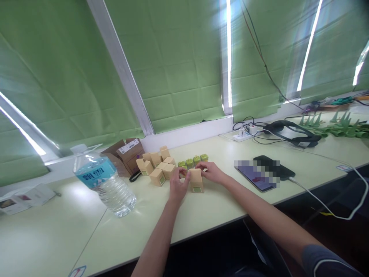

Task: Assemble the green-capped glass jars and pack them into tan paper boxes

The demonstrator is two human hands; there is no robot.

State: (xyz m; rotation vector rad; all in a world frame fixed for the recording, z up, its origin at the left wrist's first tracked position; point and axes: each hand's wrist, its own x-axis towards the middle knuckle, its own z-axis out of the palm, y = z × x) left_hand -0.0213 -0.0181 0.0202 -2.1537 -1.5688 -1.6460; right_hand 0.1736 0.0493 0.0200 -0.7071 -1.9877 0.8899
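Note:
A small tan cardboard box (196, 180) with a green-edged label on its front stands on the table between my hands. My left hand (178, 184) grips it from the left, thumb against its side. From the right, my right hand (210, 171) has curled fingers at its upper edge; part of these fingertips is behind the box. Just beyond are several small green lidded containers (189, 162), some partly covered by my left hand. A group of similar tan boxes (157, 177), some with raised flaps, is left of my left hand.
A large water bottle (112, 184) stands at left, near an opened brown carton (127, 156). To the right lie a phone (256, 179), a dark device (285, 169) with a white cable, and a black headset (294, 132). A power strip (242, 134) with tangled cords sits by the wall.

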